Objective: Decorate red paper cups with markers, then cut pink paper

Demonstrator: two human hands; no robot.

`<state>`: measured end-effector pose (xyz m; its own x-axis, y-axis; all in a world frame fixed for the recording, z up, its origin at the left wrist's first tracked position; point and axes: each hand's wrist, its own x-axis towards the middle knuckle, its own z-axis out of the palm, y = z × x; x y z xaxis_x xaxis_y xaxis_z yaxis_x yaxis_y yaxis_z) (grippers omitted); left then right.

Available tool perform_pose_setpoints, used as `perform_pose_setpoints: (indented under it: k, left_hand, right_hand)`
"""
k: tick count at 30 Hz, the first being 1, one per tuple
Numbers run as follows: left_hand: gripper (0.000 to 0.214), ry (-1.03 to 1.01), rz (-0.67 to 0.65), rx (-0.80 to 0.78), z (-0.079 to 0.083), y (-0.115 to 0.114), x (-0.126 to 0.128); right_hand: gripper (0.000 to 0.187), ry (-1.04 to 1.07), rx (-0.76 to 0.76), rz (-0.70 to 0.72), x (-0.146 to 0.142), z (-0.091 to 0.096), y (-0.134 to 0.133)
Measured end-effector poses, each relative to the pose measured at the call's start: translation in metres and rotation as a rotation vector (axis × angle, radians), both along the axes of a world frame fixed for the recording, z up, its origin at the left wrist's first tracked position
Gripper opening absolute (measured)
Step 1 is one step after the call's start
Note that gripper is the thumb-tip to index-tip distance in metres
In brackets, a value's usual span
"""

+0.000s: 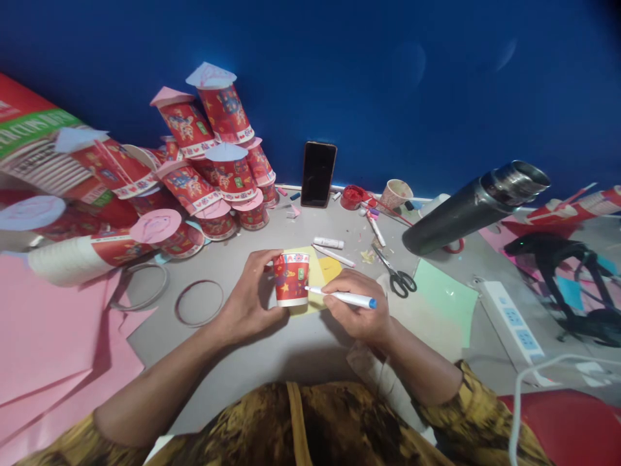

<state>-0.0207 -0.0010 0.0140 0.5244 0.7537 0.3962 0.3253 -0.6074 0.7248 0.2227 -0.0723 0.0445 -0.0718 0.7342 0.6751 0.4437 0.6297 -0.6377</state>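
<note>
In the middle of the table my left hand [255,291] grips a red patterned paper cup [291,278] from its left side, thumb near the bottom and fingers near the top. My right hand [361,301] is closed around a white marker [349,298] with a blue end. The marker's tip points left and meets or nearly meets the cup's right side. Under and behind the cup lies a yellow paper sheet [314,260]. Just beyond my right hand are a pink-tipped marker [334,255] and a white tube [328,243].
Decorated paper cups [228,175] with paper tops are stacked at the left, near pink paper [43,323] and tape rings [198,303]. A phone [318,175] leans on the blue wall. Black scissors [400,281], a dark flask [460,210], green paper [446,298] and a power strip [512,320] are rightward.
</note>
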Motion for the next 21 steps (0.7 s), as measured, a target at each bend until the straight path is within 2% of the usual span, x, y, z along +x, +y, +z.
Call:
perform_pose_setpoints:
  k: [7,14,21]
  left_hand:
    - [0.081,-0.002,-0.003,0.006,-0.0008,-0.0003,0.0]
    - [0.083,0.005,-0.059,0.053,0.0003,-0.0003,0.0013]
    - [0.083,-0.007,-0.055,0.027,-0.0015,-0.0023,0.0022]
  right_hand:
    - [0.009,0.001,0.026,-0.005,-0.0001,0.0013,0.0007]
    - [0.008,-0.047,0.035,0.075,-0.0038,0.0007,-0.0008]
    - [0.008,-0.047,0.041,0.061,-0.0049,0.0011,-0.0016]
